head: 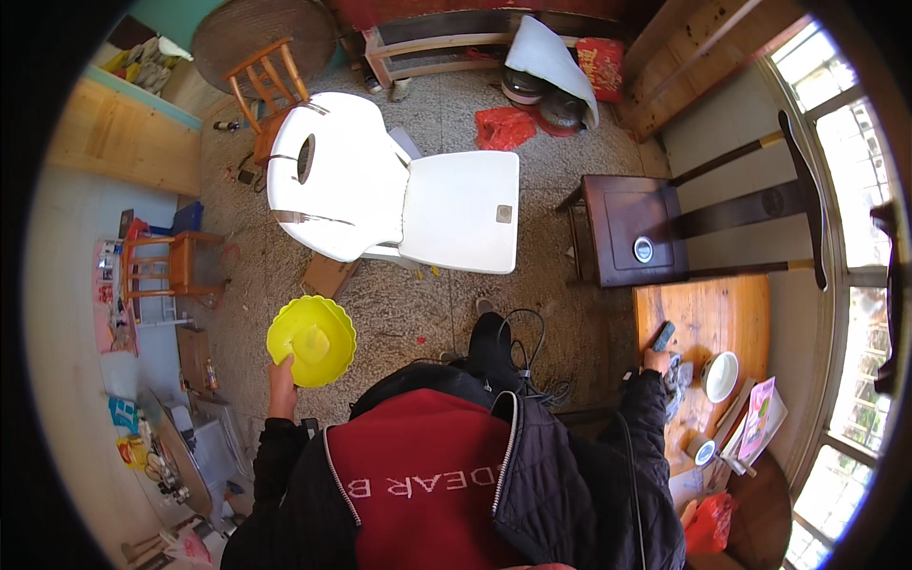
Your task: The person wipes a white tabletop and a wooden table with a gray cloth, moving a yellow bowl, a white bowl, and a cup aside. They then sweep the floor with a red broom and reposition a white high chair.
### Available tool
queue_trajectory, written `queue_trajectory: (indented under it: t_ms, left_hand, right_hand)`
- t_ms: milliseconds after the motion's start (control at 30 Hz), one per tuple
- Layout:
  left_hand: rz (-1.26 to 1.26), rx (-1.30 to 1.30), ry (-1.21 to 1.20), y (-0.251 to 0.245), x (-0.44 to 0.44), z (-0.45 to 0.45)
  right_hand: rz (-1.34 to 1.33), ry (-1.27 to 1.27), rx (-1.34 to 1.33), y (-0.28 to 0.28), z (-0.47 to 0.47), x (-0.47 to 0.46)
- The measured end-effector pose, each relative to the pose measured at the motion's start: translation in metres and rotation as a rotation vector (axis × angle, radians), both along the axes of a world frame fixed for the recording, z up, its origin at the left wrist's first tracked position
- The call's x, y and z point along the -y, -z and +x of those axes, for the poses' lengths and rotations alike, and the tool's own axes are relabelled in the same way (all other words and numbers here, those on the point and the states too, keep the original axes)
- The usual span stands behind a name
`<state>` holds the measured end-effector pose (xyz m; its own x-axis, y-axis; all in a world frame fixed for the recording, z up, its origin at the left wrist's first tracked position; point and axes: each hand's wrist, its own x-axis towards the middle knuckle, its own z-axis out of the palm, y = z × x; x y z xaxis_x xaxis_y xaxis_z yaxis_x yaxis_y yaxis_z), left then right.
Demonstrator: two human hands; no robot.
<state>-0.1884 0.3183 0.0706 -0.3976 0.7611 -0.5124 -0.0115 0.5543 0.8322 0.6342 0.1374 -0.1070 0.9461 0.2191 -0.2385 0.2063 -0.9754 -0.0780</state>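
Observation:
My left hand (283, 388) grips the rim of a yellow-green plastic bowl (303, 362) with a scalloped edge, held over the floor on the left. A pale patch shows at its bottom; I cannot tell whether it is content or glare. On the right, my right hand (655, 361) is at the wooden table (702, 306), its fingers around the lower end of a dark grey oblong object (663, 335). Crumpled grey cloth (680, 388) lies against that hand. Close by stand a white bowl (721, 376) and a roll of tape (702, 449).
Ahead stands a white plastic chair (459, 214). A dark wooden chair (630, 214) with a round lidded item (643, 249) on its seat adjoins the table. Cables (531, 370) trail near my leg. Further off lie a red plastic bag (504, 128) and a cardboard box (330, 276).

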Motion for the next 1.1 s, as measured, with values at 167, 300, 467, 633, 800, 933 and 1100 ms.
queue_trajectory:
  t_ms: [167,300,467,633,800,933,1100]
  left_hand:
    - [-0.023,0.063,-0.106,-0.004,0.001,0.024]
    - [-0.038,0.085,-0.178,-0.002,0.002,0.045]
    - [0.024,0.063,-0.25,-0.009,0.01,0.065]
    - [0.125,-0.083,-0.245,-0.034,0.013,0.08]
    - [0.226,0.112,-0.302,-0.073,-0.009,0.102]
    - [0.379,0.171,-0.241,-0.087,-0.005,0.114]
    - [0.398,0.242,-0.25,-0.075,0.037,0.094]
  right_hand:
    - [-0.164,-0.044,-0.008,-0.033,-0.009,-0.016]
    - [-0.354,-0.169,0.034,-0.04,0.02,-0.035]
    - [-0.074,-0.533,0.175,-0.061,0.099,-0.154]
    - [0.697,-0.652,-0.635,-0.137,0.001,-0.395]
    - [0.681,-1.258,-1.194,-0.248,-0.278,-0.483]
    - [0.257,-1.56,-1.576,-0.29,-0.451,-0.429]
    - [0.228,-1.904,-1.315,-0.281,-0.565,-0.348]
